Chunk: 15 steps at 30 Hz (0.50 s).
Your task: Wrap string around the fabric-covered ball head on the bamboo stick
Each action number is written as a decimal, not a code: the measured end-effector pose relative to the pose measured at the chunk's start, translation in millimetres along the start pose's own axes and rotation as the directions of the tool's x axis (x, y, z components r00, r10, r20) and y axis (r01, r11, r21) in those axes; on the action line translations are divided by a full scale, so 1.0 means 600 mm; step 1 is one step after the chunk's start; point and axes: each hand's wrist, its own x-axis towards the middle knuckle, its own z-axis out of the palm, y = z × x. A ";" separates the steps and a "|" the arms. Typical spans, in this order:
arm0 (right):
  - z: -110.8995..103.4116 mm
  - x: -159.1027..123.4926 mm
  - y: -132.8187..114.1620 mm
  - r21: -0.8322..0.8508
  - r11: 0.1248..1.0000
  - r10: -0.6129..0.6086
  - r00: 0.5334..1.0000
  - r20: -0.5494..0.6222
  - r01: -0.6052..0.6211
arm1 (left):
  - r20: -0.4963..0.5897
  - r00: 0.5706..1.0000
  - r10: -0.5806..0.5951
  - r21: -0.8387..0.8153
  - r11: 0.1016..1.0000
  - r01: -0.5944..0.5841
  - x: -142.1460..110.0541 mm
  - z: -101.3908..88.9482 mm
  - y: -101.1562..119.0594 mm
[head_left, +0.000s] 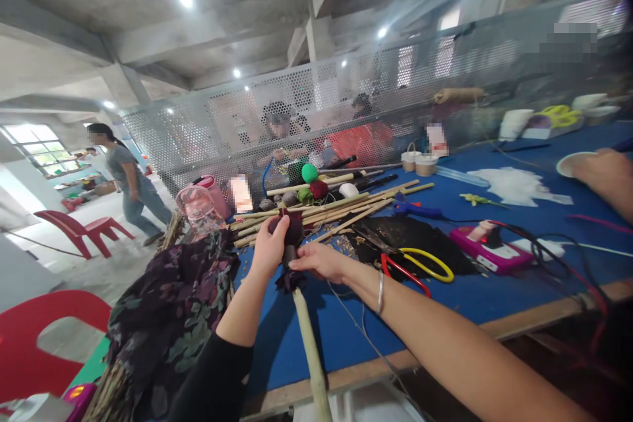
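Note:
Just above the table's front part, a dark maroon piece of cloth [293, 229] is bunched around the upper end of a pale wooden stick [310, 349]. My left hand [270, 247] is closed on the bundle from the left, thumb near its top. From the right, my right hand [321, 261] pinches the cloth lower down, above its gathered, ruffled edge. The stick slants down past the table edge towards me. A thin string [364, 333] hangs below my right wrist. Scissors [418, 265] with red and yellow handles lie to the right.
Several wooden sticks [326, 210] lie behind my hands, near coloured balls [310, 173]. A blue glue gun [418, 210] and a purple power strip [494, 250] with cords are on the right. Dark patterned fabric [173, 303] drapes at left. Another person's hand [606, 175] holds a white round thing.

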 end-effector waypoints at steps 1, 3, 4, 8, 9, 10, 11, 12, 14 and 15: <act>-0.002 0.001 0.000 0.010 1.000 0.000 1.000 -0.012 0.000 | -0.028 0.999 -0.030 0.005 1.000 0.030 -0.011 0.003 0.001; -0.007 0.003 -0.003 0.051 0.998 -0.023 0.999 -0.045 0.026 | -0.008 0.996 -0.091 -0.010 0.996 0.091 -0.041 0.011 0.005; -0.010 0.004 -0.005 0.076 0.996 -0.043 0.997 -0.070 0.049 | 0.033 0.992 -0.124 -0.027 0.992 0.125 -0.059 0.017 0.007; -0.021 0.000 -0.015 0.130 0.978 -0.142 0.980 -0.138 0.161 | 0.233 0.903 -0.362 -0.105 0.914 0.393 -0.118 0.039 0.015; -0.023 -0.003 -0.017 0.108 0.977 -0.169 0.976 -0.137 0.184 | 0.243 0.890 -0.387 -0.141 0.893 0.427 -0.126 0.041 0.016; -0.026 -0.005 -0.020 0.072 0.976 -0.198 0.972 -0.130 0.208 | 0.244 0.882 -0.403 -0.186 0.873 0.451 -0.132 0.041 0.016; -0.029 -0.008 -0.022 0.026 0.973 -0.226 0.966 -0.124 0.231 | 0.246 0.874 -0.420 -0.237 0.848 0.474 -0.134 0.040 0.016; -0.032 -0.011 -0.025 -0.021 0.968 -0.252 0.960 -0.122 0.252 | 0.260 0.861 -0.436 -0.289 0.816 0.501 -0.135 0.036 0.016; -0.038 -0.017 -0.031 -0.092 0.956 -0.289 0.950 -0.120 0.280 | 0.307 0.832 -0.462 -0.387 0.738 0.553 -0.131 0.027 0.015; -0.041 -0.020 -0.035 -0.116 0.952 -0.297 0.947 -0.121 0.284 | 0.332 0.816 -0.473 -0.428 0.695 0.577 -0.129 0.022 0.015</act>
